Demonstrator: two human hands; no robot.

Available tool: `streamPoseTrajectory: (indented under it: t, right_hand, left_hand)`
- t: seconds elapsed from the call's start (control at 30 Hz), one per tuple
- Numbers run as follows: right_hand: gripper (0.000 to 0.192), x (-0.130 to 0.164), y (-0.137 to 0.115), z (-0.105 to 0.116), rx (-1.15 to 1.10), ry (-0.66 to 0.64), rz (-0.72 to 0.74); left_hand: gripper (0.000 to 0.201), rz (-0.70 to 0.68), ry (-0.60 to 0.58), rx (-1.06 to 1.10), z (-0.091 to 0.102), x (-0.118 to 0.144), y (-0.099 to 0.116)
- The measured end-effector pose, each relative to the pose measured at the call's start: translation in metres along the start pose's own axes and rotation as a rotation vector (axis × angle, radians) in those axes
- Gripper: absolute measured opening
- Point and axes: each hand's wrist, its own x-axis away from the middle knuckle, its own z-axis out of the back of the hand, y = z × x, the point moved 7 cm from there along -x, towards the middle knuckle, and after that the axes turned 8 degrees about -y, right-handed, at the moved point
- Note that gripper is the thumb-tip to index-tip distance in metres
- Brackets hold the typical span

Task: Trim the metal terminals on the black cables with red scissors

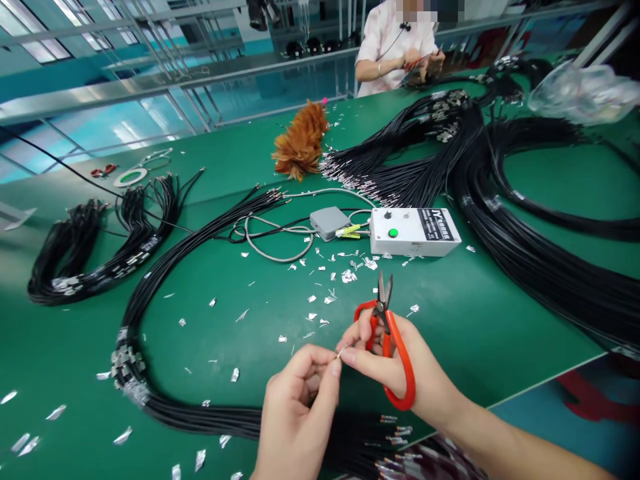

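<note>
My right hand (395, 363) holds red-handled scissors (387, 337), blades shut and pointing up. Its thumb and forefinger also pinch a thin wire end (342, 351) together with the fingertips of my left hand (300, 407). The cable itself is hidden behind my left hand. Below my hands lies a bundle of black cables (200, 413) with metal tips, curving up the green table (450, 320) to the left. Small silver foil scraps (320, 300) litter the table in front of my hands.
A white test box (415, 231) with a green button and a grey box (329, 222) sit mid-table. Large black cable coils (525, 240) fill the right, another bundle (85, 247) the left. A feather duster (301, 141), tape roll (131, 177), and a co-worker (395, 47) are at the far side.
</note>
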Motion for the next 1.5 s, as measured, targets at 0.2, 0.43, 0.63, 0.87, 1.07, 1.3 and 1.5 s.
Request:
streamPoseTrajectory:
  t: [0.2,0.43,0.63,0.87,1.07,1.3,1.5]
  right_hand:
    - [0.033,-0.001,0.002,0.004,-0.030,0.041,-0.002]
    - [0.027,-0.003,0.005,-0.004,0.015,-0.021,0.082]
    - [0.009,-0.023,-0.015,0.039,0.817,0.262,0.139]
    - [0.017,-0.008,-0.004,0.032,0.422,0.016,0.060]
    - [0.028,0.004,0.001,0.014,0.153,0.059,0.073]
    - [0.031,0.003,0.015,0.015,-0.040,0.121,0.008]
    - [0.032,0.003,0.017,0.008,-0.043,0.140,0.028]
  left_hand:
    - [0.006,-0.121,0.069,0.031,0.003,0.000,-0.003]
    - [0.025,0.304,-0.478,0.325,-0.008,-0.008,-0.027]
    - [0.023,0.341,-0.513,0.366,-0.004,-0.012,-0.024]
    - [0.028,0.198,-0.274,0.201,-0.003,-0.015,-0.028]
    - [0.031,0.168,-0.239,0.152,-0.003,-0.017,-0.032]
    - [0.034,0.108,-0.142,0.152,-0.001,-0.017,-0.029]
    - [0.033,0.039,-0.108,0.107,-0.001,-0.009,-0.023]
